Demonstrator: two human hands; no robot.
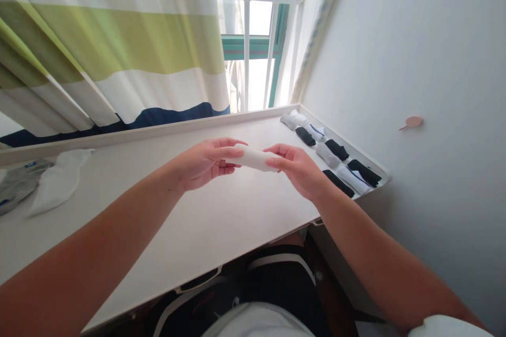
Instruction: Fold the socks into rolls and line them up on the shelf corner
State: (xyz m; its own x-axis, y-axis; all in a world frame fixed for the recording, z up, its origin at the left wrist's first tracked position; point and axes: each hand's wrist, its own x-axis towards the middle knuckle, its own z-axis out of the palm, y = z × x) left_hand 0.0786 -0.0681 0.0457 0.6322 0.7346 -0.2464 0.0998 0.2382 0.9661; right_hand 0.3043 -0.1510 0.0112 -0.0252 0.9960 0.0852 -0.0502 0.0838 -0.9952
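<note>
A white rolled-up sock (256,158) is held above the white desk (158,242), lying roughly level between my two hands. Its left end is pinched between the thumb and fingers of my left hand (205,160). My right hand (294,166) grips the other end, thumb towards me. At the desk's right end lie rows of rolled socks, among them a black roll (339,183), a grey roll (327,154) and a white roll with a dark stripe (352,178).
A flat white sock (61,179) and crumpled grey socks (19,184) lie at the desk's left. A raised rim (166,125) runs along the back, below a striped curtain (130,37). On the right wall (446,63) is a pink hook (414,121).
</note>
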